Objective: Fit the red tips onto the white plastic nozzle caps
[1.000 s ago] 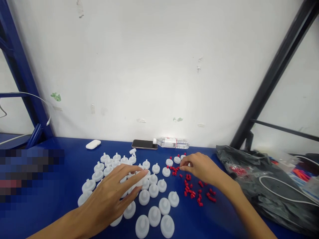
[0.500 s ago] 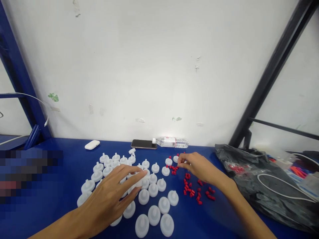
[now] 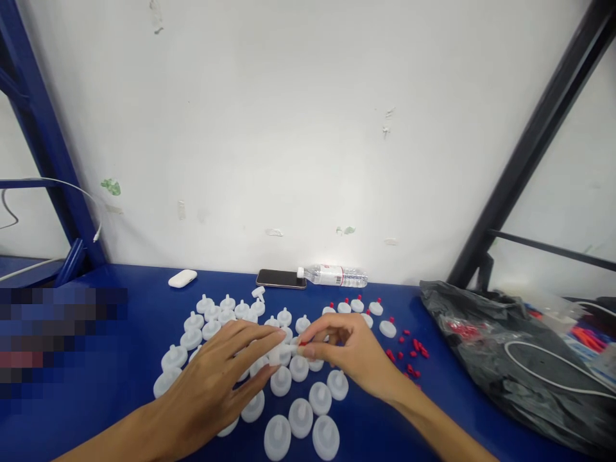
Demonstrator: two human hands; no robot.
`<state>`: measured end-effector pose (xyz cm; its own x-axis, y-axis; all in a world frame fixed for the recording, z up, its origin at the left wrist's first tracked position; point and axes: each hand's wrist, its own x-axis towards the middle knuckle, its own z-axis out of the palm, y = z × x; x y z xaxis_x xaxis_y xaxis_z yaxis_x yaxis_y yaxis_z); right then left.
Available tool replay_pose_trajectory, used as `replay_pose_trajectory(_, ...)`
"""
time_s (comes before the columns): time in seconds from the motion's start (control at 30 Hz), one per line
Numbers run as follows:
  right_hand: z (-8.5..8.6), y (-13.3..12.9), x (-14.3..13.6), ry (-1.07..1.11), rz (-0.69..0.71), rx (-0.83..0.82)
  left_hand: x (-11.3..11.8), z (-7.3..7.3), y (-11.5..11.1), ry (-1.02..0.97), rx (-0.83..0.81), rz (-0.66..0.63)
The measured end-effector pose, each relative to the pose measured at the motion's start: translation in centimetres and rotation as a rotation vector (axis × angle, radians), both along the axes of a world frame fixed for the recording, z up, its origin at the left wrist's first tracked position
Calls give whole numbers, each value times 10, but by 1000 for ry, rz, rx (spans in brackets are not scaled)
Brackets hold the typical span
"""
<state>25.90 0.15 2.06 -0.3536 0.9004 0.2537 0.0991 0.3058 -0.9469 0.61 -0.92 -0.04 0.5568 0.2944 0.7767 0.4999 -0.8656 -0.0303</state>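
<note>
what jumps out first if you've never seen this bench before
A crowd of white plastic caps spread over the blue table, with small red plugs scattered to their right. At the middle, the left hand and right hand meet over one cap, the right pinching a red plug.

Two bare forearms, no sleeves, no rings

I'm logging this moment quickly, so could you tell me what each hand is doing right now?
Left hand: fingers closed on a white cap.
Right hand: pinching a small red plug at its fingertips.
</note>
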Motion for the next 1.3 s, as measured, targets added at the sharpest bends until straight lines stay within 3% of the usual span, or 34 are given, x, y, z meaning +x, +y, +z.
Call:
replay_pose_trajectory(0.13, -2, -2, -6, 71, 36, -74, -1, -3, -1, -22, -13, -24)
replay_pose_trajectory(0.27, -3, -2, -8, 9, 2, -37, -1, 0, -2, -7, -3, -31)
replay_pose_trajectory(0.53, -11, -7, -6, -392, 58, 431, 0, 5, -4, 30, 67, -47)
replay_pose_trajectory(0.83, -5, -16, -3, -714, 19, 697, -4, -7, 1, 35, 34, -44)
replay_pose_trajectory(1.07, -7, -18, -6, -585, 64, 703, -6, -8, -3, 18, -3, -145)
replay_pose_trajectory(1.3, -7, -18, -6, -606, 81, 671, -3, -10, -2, 15, -31, -181)
